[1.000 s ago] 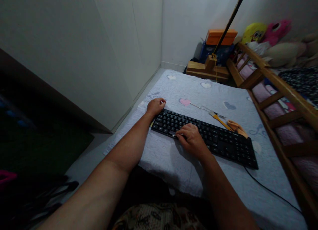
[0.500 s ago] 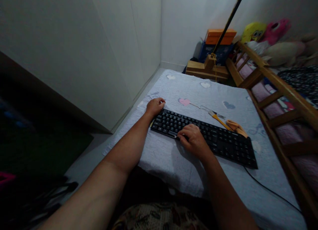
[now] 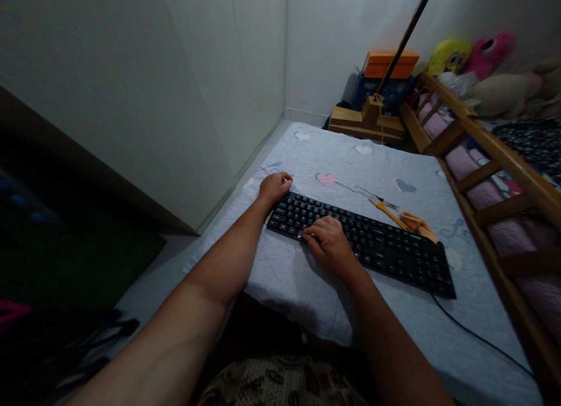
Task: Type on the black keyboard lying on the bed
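Note:
A black keyboard [image 3: 377,242] lies slantwise on a cloth-covered table. At its far left corner is my left hand [image 3: 275,187], fingers curled and closed against the edge; their undersides are hidden. Over the left half of the keys, my right hand [image 3: 328,239] pinches a small white-tipped stick [image 3: 300,236], seemingly a cotton swab. Its tip is down by the spacebar at the near edge, and most of it is hidden by the fingers. Behind the keyboard lie a brush [image 3: 388,212] with a yellow handle, a folded orange-tan cloth [image 3: 418,226] and a thin white stick [image 3: 345,186].
A dark thin tool [image 3: 385,203] is beside the brush. The keyboard cable [image 3: 480,336] runs off to the right. A wooden bed rail [image 3: 495,166] borders the table on the right, a pale panel [image 3: 210,102] on the left. Behind stands a wooden base [image 3: 368,122] with a pole.
My right hand has slid left along the near edge of the keyboard, with the white-tipped stick in its fingers. My left hand and the keyboard stay in place.

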The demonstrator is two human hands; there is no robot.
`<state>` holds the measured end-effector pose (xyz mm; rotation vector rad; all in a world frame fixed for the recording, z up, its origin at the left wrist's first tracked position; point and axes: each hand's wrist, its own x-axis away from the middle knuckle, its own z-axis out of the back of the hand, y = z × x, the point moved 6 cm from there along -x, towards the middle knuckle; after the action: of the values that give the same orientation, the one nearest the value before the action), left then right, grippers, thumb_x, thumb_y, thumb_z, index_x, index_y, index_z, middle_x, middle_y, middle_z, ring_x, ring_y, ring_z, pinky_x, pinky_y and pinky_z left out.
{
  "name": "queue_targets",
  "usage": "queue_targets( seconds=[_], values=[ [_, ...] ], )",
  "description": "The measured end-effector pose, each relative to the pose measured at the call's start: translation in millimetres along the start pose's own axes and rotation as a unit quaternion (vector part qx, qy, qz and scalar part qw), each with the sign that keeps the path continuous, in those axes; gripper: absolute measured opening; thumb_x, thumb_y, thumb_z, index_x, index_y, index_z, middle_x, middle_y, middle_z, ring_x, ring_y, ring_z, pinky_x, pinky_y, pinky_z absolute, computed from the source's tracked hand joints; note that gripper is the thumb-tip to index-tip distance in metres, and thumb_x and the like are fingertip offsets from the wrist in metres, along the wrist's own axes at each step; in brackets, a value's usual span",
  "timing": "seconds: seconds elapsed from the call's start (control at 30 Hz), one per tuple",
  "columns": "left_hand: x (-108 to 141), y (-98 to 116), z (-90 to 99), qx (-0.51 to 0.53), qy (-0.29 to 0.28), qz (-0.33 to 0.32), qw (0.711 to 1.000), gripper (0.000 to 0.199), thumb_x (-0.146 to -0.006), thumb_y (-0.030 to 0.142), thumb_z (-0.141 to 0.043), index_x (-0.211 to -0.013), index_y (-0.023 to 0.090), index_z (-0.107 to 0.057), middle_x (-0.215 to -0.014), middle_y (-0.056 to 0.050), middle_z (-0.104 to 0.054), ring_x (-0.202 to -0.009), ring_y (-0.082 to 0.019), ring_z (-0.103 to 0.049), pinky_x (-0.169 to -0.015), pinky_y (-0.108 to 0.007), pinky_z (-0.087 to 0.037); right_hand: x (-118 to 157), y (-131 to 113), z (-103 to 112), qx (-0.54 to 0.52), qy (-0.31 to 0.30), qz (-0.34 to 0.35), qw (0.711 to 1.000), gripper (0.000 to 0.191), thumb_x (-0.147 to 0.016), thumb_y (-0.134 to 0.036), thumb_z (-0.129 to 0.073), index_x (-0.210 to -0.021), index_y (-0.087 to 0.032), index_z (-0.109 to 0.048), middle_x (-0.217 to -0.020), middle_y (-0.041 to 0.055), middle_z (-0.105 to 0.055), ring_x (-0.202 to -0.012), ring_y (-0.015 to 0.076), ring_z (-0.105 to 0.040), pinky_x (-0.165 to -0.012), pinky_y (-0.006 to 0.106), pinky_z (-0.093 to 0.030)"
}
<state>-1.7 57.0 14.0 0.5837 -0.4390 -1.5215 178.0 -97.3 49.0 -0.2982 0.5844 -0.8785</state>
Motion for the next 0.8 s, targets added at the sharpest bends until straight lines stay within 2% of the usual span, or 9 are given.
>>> queue_targets(
  seconds=[0.47, 0.8],
  values=[
    [0, 0, -0.4, 0.001, 0.003, -0.001, 1.000, 0.030, -0.087, 0.029, -0.056, -0.105, 0.019, -0.077, -0.083, -0.004, -0.072, -0.080, -0.019, -0.062, -0.075, -0.028, -0.045, 10, 12, 22, 0.002, -0.008, -0.022, 1.000, 0.017, -0.086, -0.013, -0.055, -0.075, -0.020, -0.065, -0.075, 0.0038, -0.065, -0.082, 0.0211, -0.055, -0.084, 0.038, -0.036],
    [1, 0, 1.2, 0.001, 0.003, -0.006, 1.000, 0.030, -0.086, 0.030, -0.055, -0.104, 0.019, -0.077, -0.080, -0.004, -0.070, -0.079, -0.019, -0.061, -0.074, -0.028, -0.044, 12, 15, 25, 0.009, -0.005, -0.029, 1.000, 0.016, -0.082, -0.012, -0.052, -0.071, -0.020, -0.061, -0.072, 0.0031, -0.062, -0.078, 0.0197, -0.052, -0.081, 0.037, -0.036]
  ],
)
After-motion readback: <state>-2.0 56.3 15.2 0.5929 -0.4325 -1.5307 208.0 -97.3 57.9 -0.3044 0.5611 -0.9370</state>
